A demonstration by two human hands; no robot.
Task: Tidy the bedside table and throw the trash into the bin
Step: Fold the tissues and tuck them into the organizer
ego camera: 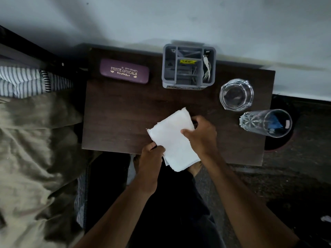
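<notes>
White folded paper (pixel 172 138) sits between my two hands over the near edge of the bedside table (pixel 116 113), its long axis running diagonally from the far left corner down toward my body. My left hand (pixel 150 158) pinches the near-left edge, thumb on top and fingers curled beneath. My right hand (pixel 202 135) clamps the far-right edge, thumb across the top face, the other fingers wrapped behind where I cannot see them. Both hands are touching it, so neither has to reach.

What matters next, I judge, is the bin (pixel 279 140): it shows as a dark round opening on the floor just past the table's right side, partly behind a tall glass (pixel 266 122). That puts it on my right hand's side, so that hand should carry the paper across.
</notes>
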